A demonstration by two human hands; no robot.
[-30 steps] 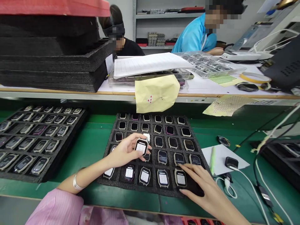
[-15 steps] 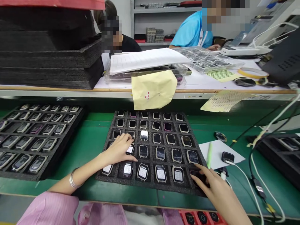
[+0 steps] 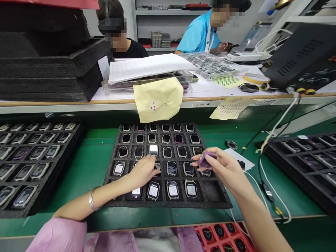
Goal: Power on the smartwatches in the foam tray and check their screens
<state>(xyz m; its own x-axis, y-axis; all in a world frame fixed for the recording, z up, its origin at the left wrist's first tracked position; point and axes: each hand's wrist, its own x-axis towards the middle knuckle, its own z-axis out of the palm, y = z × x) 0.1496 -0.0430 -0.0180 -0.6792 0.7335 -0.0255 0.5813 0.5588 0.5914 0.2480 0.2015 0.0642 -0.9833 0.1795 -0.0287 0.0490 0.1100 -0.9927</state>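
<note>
Lilac-sleeved, held a tilted purple watch (image 3: 206, 159) in the right hand (image 3: 229, 171), with fingers (image 3: 216, 166) pinched upon it, above the three o'clock side of a black foam tray (image 3: 181, 203) on the green counter (image 3: 97, 154). Had the left hand (image 3: 141, 173) over the same tray, at eight o'clock from its middle, with fingers bent down at a half-hidden watch (image 3: 157, 167); could not tell gripping from touching. Saw lit white screens (image 3: 173, 190) along six o'clock, and one bright watch face (image 3: 153, 149) near eleven. Had a second tray (image 3: 65, 154) at nine o'clock, a third tray (image 3: 294, 175) at three, a red tray (image 3: 229, 237) of round dark pieces (image 3: 219, 231) at five, and yellow paper (image 3: 159, 99) hanging at twelve.
</note>
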